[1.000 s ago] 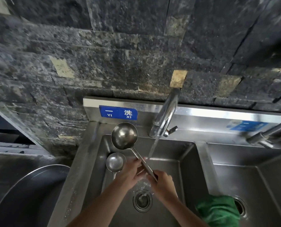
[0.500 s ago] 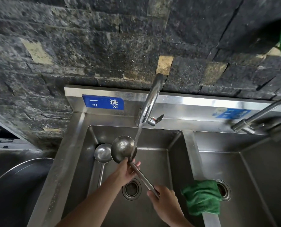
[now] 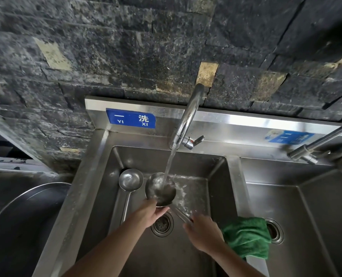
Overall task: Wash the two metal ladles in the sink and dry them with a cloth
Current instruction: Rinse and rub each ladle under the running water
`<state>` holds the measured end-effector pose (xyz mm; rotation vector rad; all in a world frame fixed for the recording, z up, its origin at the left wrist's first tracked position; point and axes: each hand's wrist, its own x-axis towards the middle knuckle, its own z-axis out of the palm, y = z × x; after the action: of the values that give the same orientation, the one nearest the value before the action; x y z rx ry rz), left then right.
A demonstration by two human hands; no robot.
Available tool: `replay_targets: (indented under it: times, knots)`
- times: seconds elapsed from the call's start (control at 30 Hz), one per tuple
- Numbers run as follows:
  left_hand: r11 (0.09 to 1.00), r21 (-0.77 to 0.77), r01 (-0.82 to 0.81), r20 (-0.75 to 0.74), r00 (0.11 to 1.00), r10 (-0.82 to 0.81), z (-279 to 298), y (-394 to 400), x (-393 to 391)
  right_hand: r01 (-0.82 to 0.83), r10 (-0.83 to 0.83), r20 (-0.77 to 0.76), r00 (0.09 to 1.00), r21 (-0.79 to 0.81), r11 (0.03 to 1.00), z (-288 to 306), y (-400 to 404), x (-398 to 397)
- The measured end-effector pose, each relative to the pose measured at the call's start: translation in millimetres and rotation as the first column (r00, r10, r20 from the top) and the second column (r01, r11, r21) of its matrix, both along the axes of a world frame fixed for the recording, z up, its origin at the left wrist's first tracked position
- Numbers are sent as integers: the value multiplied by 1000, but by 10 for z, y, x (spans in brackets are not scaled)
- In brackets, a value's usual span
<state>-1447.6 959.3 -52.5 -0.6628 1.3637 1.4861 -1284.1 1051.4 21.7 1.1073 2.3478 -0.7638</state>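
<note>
Water runs from the tap [image 3: 188, 116] into the bowl of a ladle [image 3: 160, 189] held over the middle of the left sink [image 3: 216, 176]. Its handle runs from the bowl down and right, toward the front right of the sink, and the bowl faces up. The left hand [image 3: 149, 214] cups the bowl from below with curled fingers. The right hand [image 3: 204, 229] grips the end of the handle. The other ladle [image 3: 130, 179] lies by the left wall of the sink. Its bowl points to the back wall and its long handle runs straight to the front. A green cloth [image 3: 247, 236] hangs over the wall between the two sinks, near the front. The drain [image 3: 162, 225] sits between the hands
</note>
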Motion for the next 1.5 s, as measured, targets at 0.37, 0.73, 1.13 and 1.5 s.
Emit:
replay_targets:
  times: [0.37,0.73,1.13,1.5]
  knots:
    - [991,-11,133,-79,988,-133,272,124,-41,-48,51,-140,989,28,998,-28,-40,-576]
    - [616,-750,241,-638,-17,-770,304,222,-235,-153,166,-104,981,124,980,-49,-112,-617]
    - [-63,-998,9,33,-780,-625,201,-51,-275,-248,267,-20,963,307,919,-126,70,-443]
    - [154,-986,56,-127,-856,-500,216,-172,-362,-217,226,-17,974,214,952,-193,137,-468]
